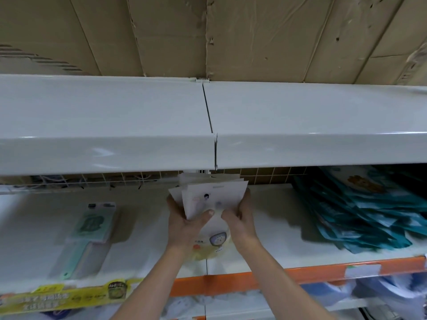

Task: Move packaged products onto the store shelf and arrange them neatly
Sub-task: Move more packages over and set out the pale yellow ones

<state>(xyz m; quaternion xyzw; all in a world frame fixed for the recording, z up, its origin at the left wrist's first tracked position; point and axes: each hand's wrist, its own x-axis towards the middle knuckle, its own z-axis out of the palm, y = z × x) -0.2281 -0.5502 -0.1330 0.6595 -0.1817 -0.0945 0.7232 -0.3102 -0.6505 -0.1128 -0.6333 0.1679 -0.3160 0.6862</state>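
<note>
I have a fanned stack of white packets (209, 199) gripped at its two lower corners, left hand (184, 220) and right hand (240, 215) both closed on it, held just above the middle shelf (272, 227) between the green packs (92, 227) and the teal pile (369, 209). To do this well, I should square the edges first, then lower them flat and straight.

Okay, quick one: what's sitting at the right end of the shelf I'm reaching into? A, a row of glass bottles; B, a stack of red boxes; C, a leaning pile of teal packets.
C: teal packets lie fanned in a slanting pile on the shelf, right of both hands.
</note>
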